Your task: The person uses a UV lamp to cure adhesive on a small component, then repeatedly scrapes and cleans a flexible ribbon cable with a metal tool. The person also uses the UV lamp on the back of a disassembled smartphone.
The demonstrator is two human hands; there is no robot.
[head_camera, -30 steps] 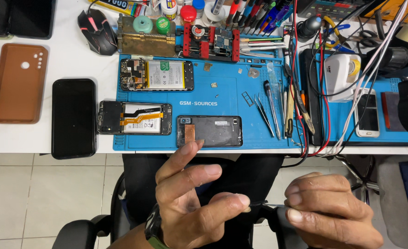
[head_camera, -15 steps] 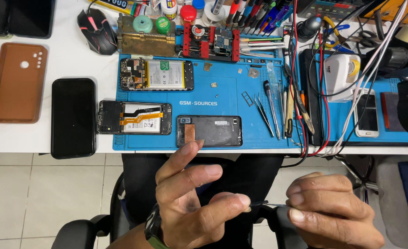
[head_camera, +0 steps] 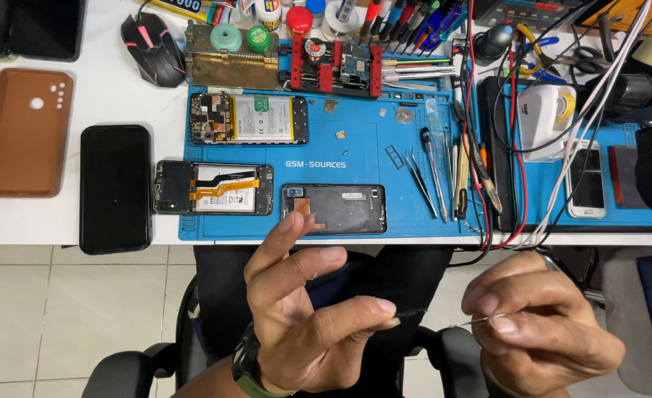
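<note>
- Left hand (head_camera: 304, 324), low centre of frame: thumb and forefinger closed in a pinch on a thin dark strip (head_camera: 410, 314), the other fingers fanned up and loose. Dark watch (head_camera: 243, 365) on the wrist.
- Right hand (head_camera: 539, 332), lower right: fingers curled tight round a fine silvery pin (head_camera: 467, 321), its point aimed left at the strip's free end. The two tips are very near; contact cannot be told.
- Step in hand, as I judge it: bringing pin tip and strip end together in mid-air, over the lap and off the bench. Further handling calls for a steady pinch and small moves, since both pieces are slender and unsupported.
- Near bench edge, centre: dark glossy phone shell (head_camera: 340, 208) with a coppery patch, lying flat on a blue mat (head_camera: 370, 147), matte and rubbery-looking.
- Left of it: opened phone (head_camera: 215, 188) with an orange flex ribbon across it; above that, a second opened phone (head_camera: 248, 118) with a pale battery and bare circuit board.
- Right on the mat: metal tweezers (head_camera: 420, 180), with red and black cables beside them.
- Off the mat, left: black slab phone (head_camera: 116, 188), screen glossy; brown case (head_camera: 23, 133), rounded corners.
- Far edge, top: black mouse (head_camera: 152, 48), red clamp fixture (head_camera: 333, 66).
</note>
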